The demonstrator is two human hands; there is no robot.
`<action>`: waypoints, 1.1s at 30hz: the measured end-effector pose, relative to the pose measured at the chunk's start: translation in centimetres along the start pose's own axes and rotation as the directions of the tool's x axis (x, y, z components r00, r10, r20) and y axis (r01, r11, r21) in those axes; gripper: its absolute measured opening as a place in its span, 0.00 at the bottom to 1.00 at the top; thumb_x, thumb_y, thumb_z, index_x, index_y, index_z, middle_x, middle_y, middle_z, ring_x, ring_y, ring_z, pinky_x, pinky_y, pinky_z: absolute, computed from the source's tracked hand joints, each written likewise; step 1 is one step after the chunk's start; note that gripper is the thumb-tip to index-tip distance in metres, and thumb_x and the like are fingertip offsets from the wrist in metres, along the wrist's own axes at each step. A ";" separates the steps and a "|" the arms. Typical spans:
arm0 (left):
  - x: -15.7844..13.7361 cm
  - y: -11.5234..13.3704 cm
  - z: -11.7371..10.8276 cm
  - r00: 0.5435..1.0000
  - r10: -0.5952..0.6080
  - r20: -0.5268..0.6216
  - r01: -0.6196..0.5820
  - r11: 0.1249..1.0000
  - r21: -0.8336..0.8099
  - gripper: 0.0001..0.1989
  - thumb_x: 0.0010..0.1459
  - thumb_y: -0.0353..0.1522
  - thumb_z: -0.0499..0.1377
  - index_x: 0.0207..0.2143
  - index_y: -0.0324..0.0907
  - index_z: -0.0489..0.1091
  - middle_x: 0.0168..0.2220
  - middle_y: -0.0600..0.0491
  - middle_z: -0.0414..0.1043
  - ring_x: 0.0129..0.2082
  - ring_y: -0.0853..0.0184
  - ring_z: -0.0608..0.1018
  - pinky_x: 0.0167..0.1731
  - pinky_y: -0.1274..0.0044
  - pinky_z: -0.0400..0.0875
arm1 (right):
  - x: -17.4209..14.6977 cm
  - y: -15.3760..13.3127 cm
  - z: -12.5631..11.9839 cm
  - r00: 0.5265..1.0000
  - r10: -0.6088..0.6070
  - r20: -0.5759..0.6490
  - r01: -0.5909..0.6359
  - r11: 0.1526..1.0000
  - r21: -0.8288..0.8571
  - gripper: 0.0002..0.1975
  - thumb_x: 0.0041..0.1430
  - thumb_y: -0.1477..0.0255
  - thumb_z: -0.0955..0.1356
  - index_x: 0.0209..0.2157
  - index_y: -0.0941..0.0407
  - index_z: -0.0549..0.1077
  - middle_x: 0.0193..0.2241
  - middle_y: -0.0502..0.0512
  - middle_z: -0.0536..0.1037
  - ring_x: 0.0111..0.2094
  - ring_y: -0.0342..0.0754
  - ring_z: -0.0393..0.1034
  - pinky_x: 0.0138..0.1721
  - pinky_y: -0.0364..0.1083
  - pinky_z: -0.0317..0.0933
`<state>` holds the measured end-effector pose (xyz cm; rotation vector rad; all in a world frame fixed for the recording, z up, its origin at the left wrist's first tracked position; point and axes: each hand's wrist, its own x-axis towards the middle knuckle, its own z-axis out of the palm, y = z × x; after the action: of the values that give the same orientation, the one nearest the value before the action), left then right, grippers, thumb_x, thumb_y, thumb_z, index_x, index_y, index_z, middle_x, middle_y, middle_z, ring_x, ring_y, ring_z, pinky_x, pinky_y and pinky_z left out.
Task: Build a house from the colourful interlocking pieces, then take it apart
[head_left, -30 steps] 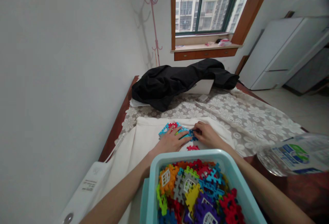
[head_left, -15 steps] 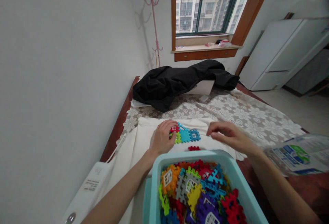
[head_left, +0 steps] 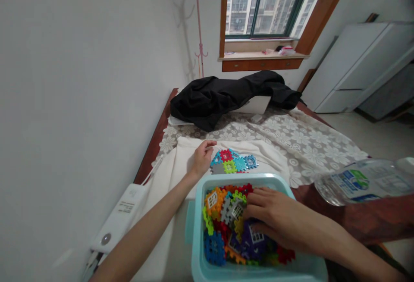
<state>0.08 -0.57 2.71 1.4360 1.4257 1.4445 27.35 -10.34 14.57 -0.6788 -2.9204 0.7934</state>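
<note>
My left hand [head_left: 203, 158] is at the left of a flat panel of joined plastic building pieces [head_left: 229, 161] on the white cloth. Its fingers are loosely bent, slightly apart, and hold nothing I can see. The panel has red, green, blue and grey squares. My right hand [head_left: 274, 215] reaches into a light blue plastic bin [head_left: 196, 247], its fingers and thumb apart over the loose pieces. Near its fingertips are a grey window piece [head_left: 231, 208] and a purple window piece [head_left: 256, 236]. The fingertips are partly hidden among the pieces.
A large clear plastic bottle [head_left: 359, 183] lies at the right. A white power strip [head_left: 121, 213] sits at the left by the wall. Farther back, a black cloth [head_left: 223, 96] covers a white object on the floral tablecloth [head_left: 291, 133].
My right hand has moved from beside the panel down into the bin. My left hand has let go of the panel's left side, uncovering it. The view has shifted slightly.
</note>
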 end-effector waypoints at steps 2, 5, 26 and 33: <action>-0.4 0.5 -0.4 0.997 0.069 0.021 -0.070 0.997 0.030 0.12 0.60 0.28 0.55 0.41 0.42 0.76 0.47 0.48 0.79 0.50 0.61 0.78 0.56 0.67 0.71 | -0.2 0.1 -1.2 1.000 0.008 0.019 -0.009 0.998 0.063 0.08 0.65 0.77 0.70 0.42 0.50 0.76 0.42 0.53 0.79 0.46 0.54 0.74 0.51 0.53 0.66; -1.3 1.4 -1.6 0.999 0.035 0.024 -0.035 0.999 -0.018 0.10 0.61 0.31 0.56 0.40 0.41 0.77 0.46 0.47 0.80 0.47 0.61 0.79 0.48 0.70 0.73 | -0.3 0.7 -2.6 0.999 0.035 0.007 -0.035 0.969 0.246 0.05 0.65 0.75 0.70 0.41 0.51 0.75 0.39 0.53 0.79 0.41 0.51 0.74 0.42 0.49 0.66; -3.1 2.6 -3.7 0.994 -0.025 0.111 0.040 0.990 -0.136 0.15 0.58 0.38 0.66 0.44 0.39 0.77 0.33 0.52 0.77 0.30 0.69 0.74 0.31 0.78 0.69 | 11.5 11.2 -3.8 0.997 0.000 -0.074 0.049 0.749 0.660 0.19 0.63 0.54 0.72 0.44 0.55 0.78 0.39 0.56 0.82 0.41 0.51 0.78 0.42 0.49 0.72; -2.2 1.0 -5.6 0.983 -0.147 0.106 0.138 0.987 0.085 0.08 0.50 0.33 0.66 0.34 0.39 0.77 0.28 0.52 0.77 0.28 0.66 0.76 0.28 0.77 0.69 | 10.9 16.8 2.0 0.945 -0.044 -0.323 0.078 0.992 0.095 0.27 0.58 0.57 0.75 0.57 0.50 0.76 0.61 0.64 0.74 0.61 0.64 0.67 0.63 0.62 0.59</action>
<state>-4.57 -4.24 4.14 1.4080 1.4963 1.2136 23.98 6.31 3.77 -0.6365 -2.5742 0.7460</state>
